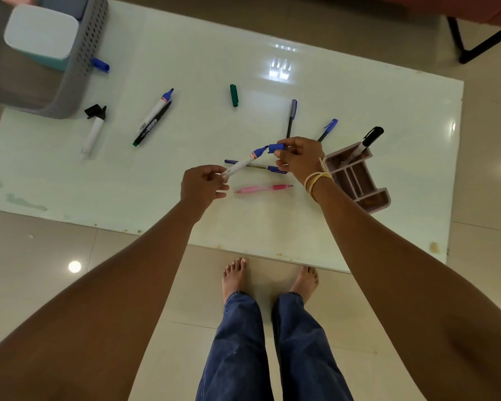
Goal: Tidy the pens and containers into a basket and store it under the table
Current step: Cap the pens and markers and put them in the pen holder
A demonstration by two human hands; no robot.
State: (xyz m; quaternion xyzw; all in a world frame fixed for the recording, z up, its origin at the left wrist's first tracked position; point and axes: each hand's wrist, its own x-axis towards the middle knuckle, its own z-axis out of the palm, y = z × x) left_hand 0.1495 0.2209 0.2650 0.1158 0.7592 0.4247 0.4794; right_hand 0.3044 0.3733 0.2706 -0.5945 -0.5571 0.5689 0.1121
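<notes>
My left hand [204,183] grips the tail of an uncapped blue marker [245,162], its tip pointing up and right. My right hand [300,157] pinches the marker's blue cap [276,147] just off that tip. Below them on the white table [185,204] lie a blue pen [258,167] and a pink pen [262,189]. A pink divided organiser [359,178] stands beside my right wrist and holds a black marker [369,138]. The grey perforated basket [84,53] stands at the far left corner with a white-and-teal container [41,33] inside.
Loose on the table are a black-capped white marker [94,130], a blue marker [156,110] next to a green pen [152,124], a blue cap [100,65], a green cap [233,95], and two pens [291,117] [329,129]. My bare feet [269,279] stand at the near edge.
</notes>
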